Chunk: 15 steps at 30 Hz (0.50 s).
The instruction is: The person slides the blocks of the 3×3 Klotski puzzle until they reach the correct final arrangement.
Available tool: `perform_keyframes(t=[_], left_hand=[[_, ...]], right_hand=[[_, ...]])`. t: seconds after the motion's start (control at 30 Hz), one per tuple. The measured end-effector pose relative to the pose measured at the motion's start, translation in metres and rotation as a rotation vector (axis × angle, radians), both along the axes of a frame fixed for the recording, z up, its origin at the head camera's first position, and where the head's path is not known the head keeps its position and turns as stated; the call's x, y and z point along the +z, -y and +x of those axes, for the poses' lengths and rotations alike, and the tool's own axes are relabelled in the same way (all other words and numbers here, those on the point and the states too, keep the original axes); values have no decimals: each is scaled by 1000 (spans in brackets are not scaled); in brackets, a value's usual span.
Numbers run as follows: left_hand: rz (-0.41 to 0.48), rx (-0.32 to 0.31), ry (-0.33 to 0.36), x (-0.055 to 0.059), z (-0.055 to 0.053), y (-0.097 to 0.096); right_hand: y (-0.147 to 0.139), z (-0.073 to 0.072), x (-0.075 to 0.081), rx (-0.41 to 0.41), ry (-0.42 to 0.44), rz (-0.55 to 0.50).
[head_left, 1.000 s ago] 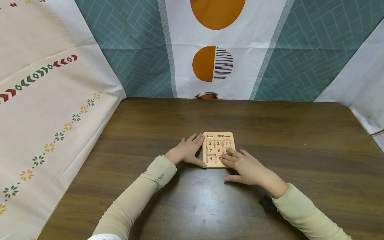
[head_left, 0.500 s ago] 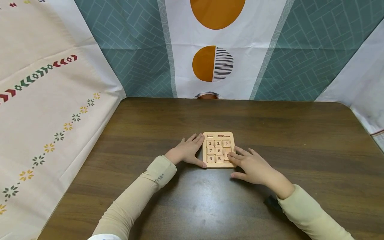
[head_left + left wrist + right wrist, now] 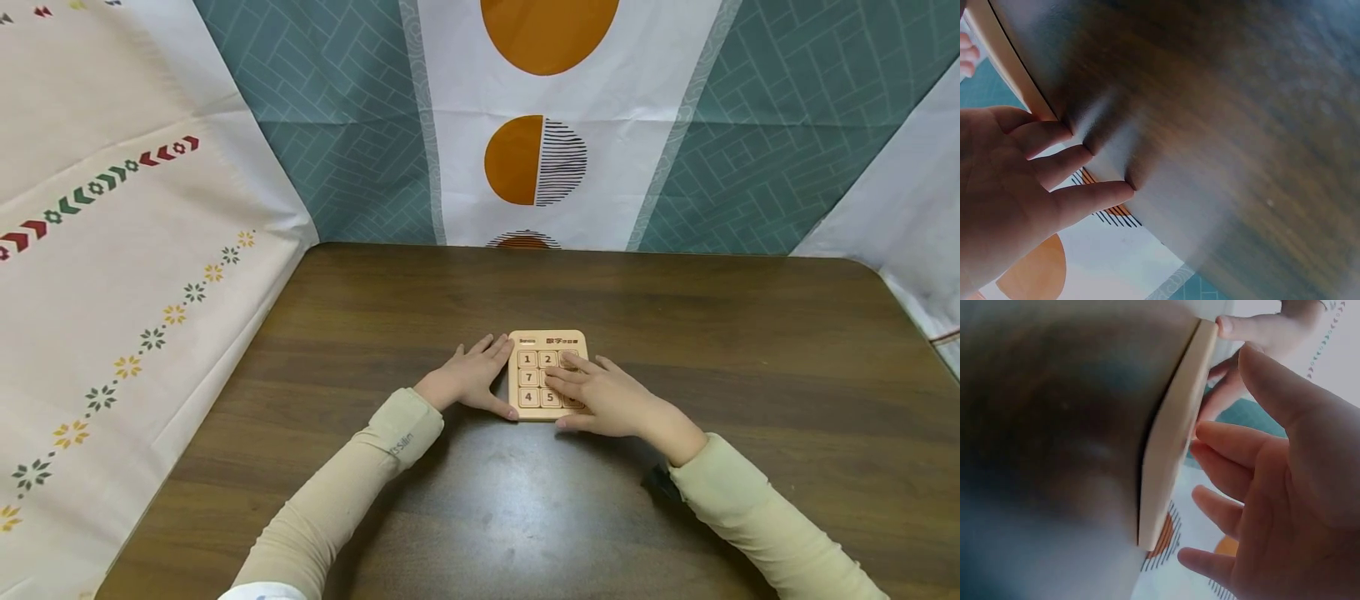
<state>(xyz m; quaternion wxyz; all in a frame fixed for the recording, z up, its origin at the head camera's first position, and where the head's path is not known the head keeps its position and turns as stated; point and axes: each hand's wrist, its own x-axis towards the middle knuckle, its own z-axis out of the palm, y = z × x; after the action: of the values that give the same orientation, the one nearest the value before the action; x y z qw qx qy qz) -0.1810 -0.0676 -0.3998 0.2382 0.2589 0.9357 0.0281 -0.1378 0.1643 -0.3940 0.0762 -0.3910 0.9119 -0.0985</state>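
A light wooden number slide puzzle (image 3: 529, 340) lies flat on the brown table, its digits printed on square tiles. My left hand (image 3: 468, 379) rests along the puzzle's left edge, thumb at the near corner and fingers spread near the far corner. From the right, my right hand (image 3: 607, 398) reaches over the puzzle with its fingers extended, fingertips on the middle and upper right tiles. Tiles 1, 2, 7, 4 and 5 show, while the fingers hide most of the others. In the right wrist view the puzzle's side edge (image 3: 1169, 444) shows beneath the right fingertips.
The dark wood table (image 3: 420, 292) stretches around the puzzle. A teal and white patterned cloth (image 3: 360, 167) hangs behind its far edge, and a cream cloth with printed motifs (image 3: 97, 292) hangs on the left.
My right hand slid the 6 tile toward the near right corner, then moved left and away from me over the middle and upper tiles. The left hand stays put.
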Motion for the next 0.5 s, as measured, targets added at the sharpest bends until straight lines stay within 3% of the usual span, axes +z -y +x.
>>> perform_keyframes(t=[0.33,0.5], left_hand=[[11,1,1,0,0,1],[10,-2,2,-1,0,1]], right_hand=[[-17,0,0,-45,9,27],[-15,-1,4,-24,2,24]])
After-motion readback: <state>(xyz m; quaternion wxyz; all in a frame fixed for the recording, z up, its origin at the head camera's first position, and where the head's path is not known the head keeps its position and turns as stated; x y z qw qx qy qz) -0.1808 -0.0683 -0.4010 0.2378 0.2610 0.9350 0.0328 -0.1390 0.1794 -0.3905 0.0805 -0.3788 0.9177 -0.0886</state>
